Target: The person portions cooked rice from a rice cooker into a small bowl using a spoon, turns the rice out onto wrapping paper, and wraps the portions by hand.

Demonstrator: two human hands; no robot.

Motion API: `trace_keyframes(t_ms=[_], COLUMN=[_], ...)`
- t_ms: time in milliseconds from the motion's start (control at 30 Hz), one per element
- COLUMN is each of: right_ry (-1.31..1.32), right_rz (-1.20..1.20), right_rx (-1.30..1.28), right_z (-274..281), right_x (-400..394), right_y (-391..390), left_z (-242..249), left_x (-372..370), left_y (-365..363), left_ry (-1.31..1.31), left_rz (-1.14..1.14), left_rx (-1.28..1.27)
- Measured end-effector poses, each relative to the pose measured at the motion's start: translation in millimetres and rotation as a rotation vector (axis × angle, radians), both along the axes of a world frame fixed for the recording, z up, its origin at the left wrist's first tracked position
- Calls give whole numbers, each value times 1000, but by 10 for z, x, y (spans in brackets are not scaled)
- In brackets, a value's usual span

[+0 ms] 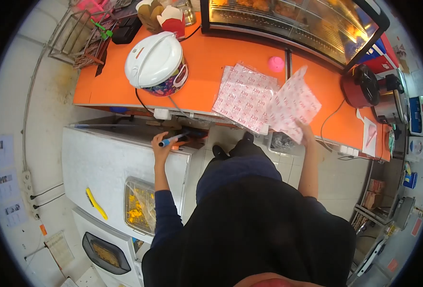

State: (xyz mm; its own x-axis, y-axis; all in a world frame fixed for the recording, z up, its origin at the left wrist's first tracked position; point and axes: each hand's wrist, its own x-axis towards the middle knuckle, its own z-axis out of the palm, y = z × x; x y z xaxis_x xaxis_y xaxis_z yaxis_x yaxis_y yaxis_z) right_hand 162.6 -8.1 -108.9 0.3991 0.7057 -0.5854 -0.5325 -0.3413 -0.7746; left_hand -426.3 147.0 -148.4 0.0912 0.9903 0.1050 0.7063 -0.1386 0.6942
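Observation:
My left hand (pixel 161 147) is closed around a marker (pixel 172 139) with a blue end, above the edge of the white chest-like unit. With its fingers on the lower right edge, my right hand (pixel 307 135) grips a sheet of printed wrapping paper (pixel 295 103), white with red lettering. That sheet is lifted at the right side of a stack of matching wrapping paper (pixel 245 95), which lies on the orange counter (pixel 202 62) in what looks like clear plastic.
A white-lidded rice cooker (pixel 155 60) stands left on the counter, near a pink round object (pixel 276 64). Behind is a lit food display case (pixel 292 28). A red pot-like appliance (pixel 359 86) sits right. The white unit holds a yellow-handled tool (pixel 96 204) and a wire-rack tray (pixel 139 204).

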Motion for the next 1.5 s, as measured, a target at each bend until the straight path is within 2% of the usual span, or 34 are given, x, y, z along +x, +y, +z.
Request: trace_keyframes(t_ms=[67,133,167,200,267,333,400,433,500,533,567,600,633,667,733,800,833,900,967,1033,1067,1100,1133,1167,1233,1267,1333,1367,1433,1500], right_ry=[-122,-181,-248,-279,-383,-451,-623,-726,-695,-681,-675,-763,-854,-860,-1135,-1101,-1072,-1035,-984,-1001,-1000,-931,-861,-858,-1116,-1117,-920,-921,-637,-567], right_rz=[26,-5,-30,6,62,76,101,133,191,250,245,296,345,337,112,70,31,-28,-74,-100,-101,-105,-108,-109,1,0,-26,-28,-160,-184], right_rx=[18,8,-11,-39,-18,-110,-158,-128,-166,-201,-208,-285,-363,-365,-557,-552,-532,-513,-509,-376,-392,-275,-159,-173,-164,-169,-131,-128,206,268], right_z=[-246,-466,-577,-654,-958,-1365,-1494,-1373,-1256,-1227,-1214,-1188,-1153,-1004,-586,-761,-805,-851,-892,-982,-1042,-1116,-1163,-1217,-1278,-1280,-1169,-1102,-879,-383], right_x=[-163,-345,-432,-534,-679,-753,-789,-791,-751,-757,-773,-771,-771,-842,-1031,-1010,-990,-936,-940,-832,-771,-697,-636,-592,-529,-497,-451,-421,-336,-304], right_y=[127,329,435,546,768,952,1163,1229,1337,1355,1343,1362,1400,1432,1447,1438,1459,1533,1505,1535,1565,1622,1697,1773,1896,1933,2031,2050,2040,1954], left_z=[-23,-11,-225,-187,-40,262,456,607,867,847,883,825,756,449,-17,-351,-307,-263,-374,-364,-293,-241,-304,-367,-327,-237,-222,-241,-250,-240], left_x=[19,70,-45,-13,122,294,509,747,1359,1696,1968,2122,2387,2555,2743,2822,2823,2803,2794,2766,2737,2716,2690,2653,2615,2632,2614,2585,2580,2622], left_y=[-114,-213,-224,-289,-450,-600,-737,-739,-717,-626,-532,-321,-174,13,373,597,666,856,911,949,942,959,1001,1029,1033,1062,1150,1229,1358,1437], left_ry=[-19,-239,-254,-244,-426,-583,-133,-125,30,-248,-311,-37,-5,30,74,295,289,340,343,348,339,330,331,258,188,243,297,199,103,-492], left_rz=[1,109,73,69,333,683,874,872,706,500,242,-101,-168,-164,-243,-188,-207,-242,-234,-221,-252,-282,-291,-246,-205,-214,-223,-243,-259,-249], left_rx=[1,-173,-240,-240,-205,-75,385,390,624,538,289,295,191,128,106,103,100,-125,-217,-306,-366,-424,-432,-380,-337,-285,-228,-176,-120,-449])
